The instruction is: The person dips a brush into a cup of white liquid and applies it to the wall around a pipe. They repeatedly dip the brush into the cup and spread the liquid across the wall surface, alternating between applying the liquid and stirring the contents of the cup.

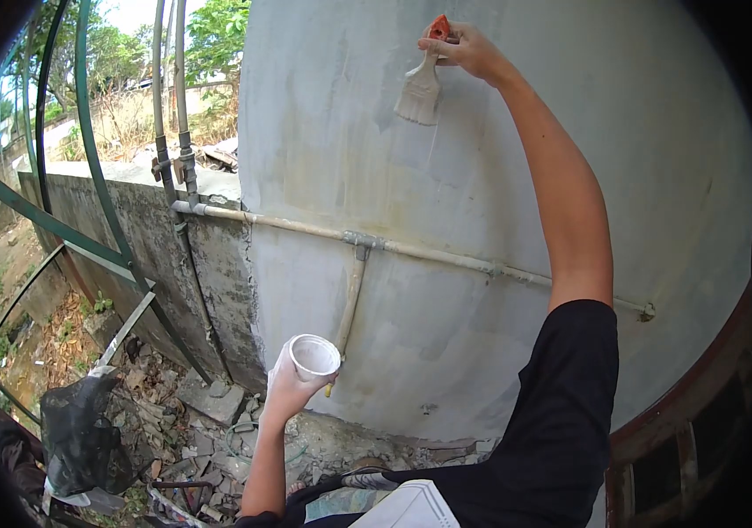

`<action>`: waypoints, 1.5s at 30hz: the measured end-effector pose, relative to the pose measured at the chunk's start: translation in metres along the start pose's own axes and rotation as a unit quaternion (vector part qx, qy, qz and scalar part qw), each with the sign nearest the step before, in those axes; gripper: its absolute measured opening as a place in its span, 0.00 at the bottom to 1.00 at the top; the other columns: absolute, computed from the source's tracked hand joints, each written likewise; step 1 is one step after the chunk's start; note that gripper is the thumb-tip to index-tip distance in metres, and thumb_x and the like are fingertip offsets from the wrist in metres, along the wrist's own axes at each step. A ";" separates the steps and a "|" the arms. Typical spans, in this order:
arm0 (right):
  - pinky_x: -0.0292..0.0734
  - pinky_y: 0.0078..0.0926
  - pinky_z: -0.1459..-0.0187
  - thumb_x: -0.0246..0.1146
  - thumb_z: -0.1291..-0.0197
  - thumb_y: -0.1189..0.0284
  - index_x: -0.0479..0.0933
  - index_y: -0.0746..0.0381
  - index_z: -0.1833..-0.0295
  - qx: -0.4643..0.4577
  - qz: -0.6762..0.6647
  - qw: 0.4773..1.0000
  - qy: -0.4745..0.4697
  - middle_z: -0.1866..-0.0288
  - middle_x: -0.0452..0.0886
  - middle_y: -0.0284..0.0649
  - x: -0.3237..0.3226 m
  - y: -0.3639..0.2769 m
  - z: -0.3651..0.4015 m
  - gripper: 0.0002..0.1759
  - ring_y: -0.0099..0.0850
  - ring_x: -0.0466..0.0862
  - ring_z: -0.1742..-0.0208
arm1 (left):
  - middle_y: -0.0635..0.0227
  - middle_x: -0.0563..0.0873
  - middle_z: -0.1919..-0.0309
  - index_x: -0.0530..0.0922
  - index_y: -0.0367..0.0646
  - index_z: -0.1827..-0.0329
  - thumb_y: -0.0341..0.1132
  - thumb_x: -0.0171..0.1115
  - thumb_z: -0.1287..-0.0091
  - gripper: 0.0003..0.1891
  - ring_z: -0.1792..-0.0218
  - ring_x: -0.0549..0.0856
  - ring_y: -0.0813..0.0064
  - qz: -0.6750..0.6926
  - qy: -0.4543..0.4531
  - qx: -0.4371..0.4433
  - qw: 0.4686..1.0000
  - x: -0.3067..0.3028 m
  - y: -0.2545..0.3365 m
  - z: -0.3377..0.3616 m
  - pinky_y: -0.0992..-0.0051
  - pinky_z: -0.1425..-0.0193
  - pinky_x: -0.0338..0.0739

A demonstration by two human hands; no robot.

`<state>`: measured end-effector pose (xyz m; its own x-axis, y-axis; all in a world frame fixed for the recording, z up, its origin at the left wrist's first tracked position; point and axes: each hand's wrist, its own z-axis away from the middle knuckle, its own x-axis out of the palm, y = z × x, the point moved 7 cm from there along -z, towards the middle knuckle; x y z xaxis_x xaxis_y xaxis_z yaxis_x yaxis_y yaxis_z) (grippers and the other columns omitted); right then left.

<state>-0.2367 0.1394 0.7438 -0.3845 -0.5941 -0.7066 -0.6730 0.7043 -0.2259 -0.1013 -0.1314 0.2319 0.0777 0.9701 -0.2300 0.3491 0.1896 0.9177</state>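
Wall (481,176): pale grey, curved and blotchy. It fills the space ahead of both sets of fingers. The patch under the raised fingers looks a little whiter than the rest.

Pipe (446,258): a dirty white line running across the wall, well below the upper fingers and just above the lower ones. One branch drops down behind the lower hand.

Rubble (209,405): broken stone and a black bag (81,431), below and to the left of the lower fingers.

Right hand (468,48): raised high, with thumb and fingertips pinched on the top end of the brush handle.

Brush (420,92): hangs below those fingers with its bristles against the wall.
- Risk: held so far from the bristles, it could twist or slip if pressed hard. A loaded brush overhead may also drip down the forearm.
- Look: flat and wide, with pale bristles caked whitish and an orange handle tip (the only bright colour here).

Left hand (284,392): held low, with the fingers wrapped closed around the cup from below.

Cup (314,356): sits above those fingers with its mouth up, near the pipe branch.
- Risk: it is held without being watched, and a tilt would probably spill it onto the rubble.
- Look: small, white and thin-walled. The inside is whitish, and how full it is cannot be told.
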 end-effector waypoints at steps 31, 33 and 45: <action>0.85 0.33 0.47 0.70 0.31 0.79 0.83 0.67 0.55 0.027 -0.225 0.970 0.084 0.53 0.88 0.42 0.113 -0.067 0.315 0.03 0.31 0.88 0.50 | 0.61 0.81 0.37 0.68 0.36 0.27 0.36 0.85 0.46 0.45 0.34 0.80 0.68 0.153 -0.118 0.085 0.977 0.094 0.027 -0.015 0.66 0.27 0.72; 0.85 0.35 0.43 0.69 0.29 0.78 0.83 0.67 0.54 0.065 -0.221 0.970 0.082 0.53 0.87 0.41 0.098 -0.047 0.293 0.04 0.33 0.87 0.48 | 0.61 0.81 0.37 0.68 0.36 0.27 0.35 0.85 0.46 0.44 0.34 0.80 0.68 0.157 -0.124 0.078 0.977 0.103 0.025 -0.012 0.66 0.27 0.72; 0.83 0.29 0.45 0.73 0.32 0.60 0.85 0.64 0.52 0.093 -0.032 0.995 -0.018 0.58 0.86 0.35 0.022 0.045 0.121 0.17 0.26 0.85 0.53 | 0.61 0.82 0.39 0.69 0.36 0.29 0.34 0.84 0.46 0.42 0.36 0.82 0.68 0.157 -0.093 0.071 0.981 0.078 0.018 -0.008 0.66 0.29 0.75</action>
<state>-0.1988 0.2050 0.6374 -0.3199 -0.6287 -0.7088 -0.5651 0.7271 -0.3899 -0.0963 -0.0513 0.2329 0.3663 0.9304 -0.0110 0.4056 -0.1490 0.9018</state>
